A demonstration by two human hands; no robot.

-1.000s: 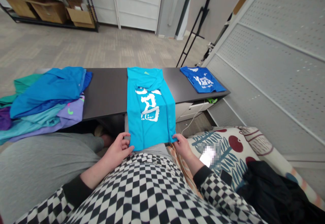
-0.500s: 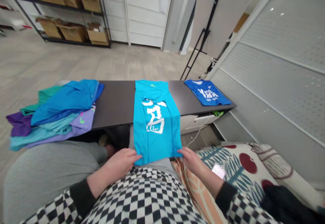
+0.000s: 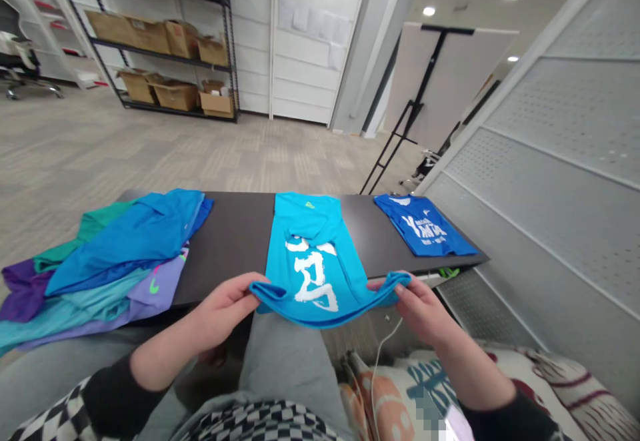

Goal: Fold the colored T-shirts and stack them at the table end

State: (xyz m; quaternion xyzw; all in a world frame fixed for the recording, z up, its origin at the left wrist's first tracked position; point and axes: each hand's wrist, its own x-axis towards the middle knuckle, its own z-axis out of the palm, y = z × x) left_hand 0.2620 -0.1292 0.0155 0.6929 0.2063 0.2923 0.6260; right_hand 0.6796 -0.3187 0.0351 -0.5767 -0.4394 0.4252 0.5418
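Observation:
A turquoise T-shirt [image 3: 285, 267] with white lettering lies lengthwise across the dark table [image 3: 235, 234], its sides folded in. Its near end is lifted off the table edge and sags between my hands. My left hand [image 3: 233, 304] pinches the left corner of that end between thumb and fingers. At the opposite corner, my right hand [image 3: 417, 301] grips the cloth the same way. Part of the white print is hidden under folded fabric.
A heap of shirts [image 3: 125, 234] in blue, green, purple and lilac hangs over the table's left end. A folded blue shirt [image 3: 425, 224] lies at the right end. Beyond stand a shelf with cardboard boxes [image 3: 175, 94] and a grey partition [image 3: 565, 127]. A patterned cushion [image 3: 500, 367] sits at right.
Both hands have raised the shirt's near end and moved it forward, toward the table. The hem now curls up and droops in the middle. My view has tilted upward.

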